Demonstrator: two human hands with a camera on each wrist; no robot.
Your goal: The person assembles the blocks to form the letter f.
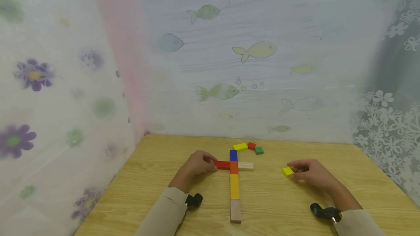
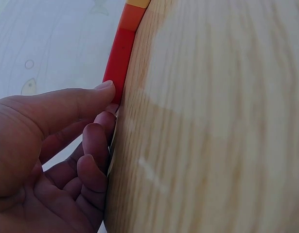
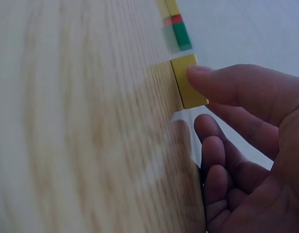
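My left hand (image 1: 199, 163) pinches the outer end of a red block (image 1: 223, 165), thumb on its near side in the left wrist view. That block lies against the left side of an orange block (image 1: 234, 168), part of a column with a blue block (image 1: 233, 155) at its far end, then a yellow-orange block (image 1: 234, 186) and a plain wood block (image 1: 235, 210) nearest me. A pale wood block (image 1: 245, 166) extends to the right of the orange one. Off to the right, my right hand (image 1: 311, 173) pinches a small yellow block (image 1: 287, 172) at the tabletop.
Behind the column lie a yellow block (image 1: 240, 147), a small red block (image 1: 251, 145) and a green block (image 1: 259, 150). The wooden table (image 1: 137, 192) meets a fish-print curtain (image 1: 256, 112) at its back edge. A flowered curtain (image 1: 59, 112) hangs on the left.
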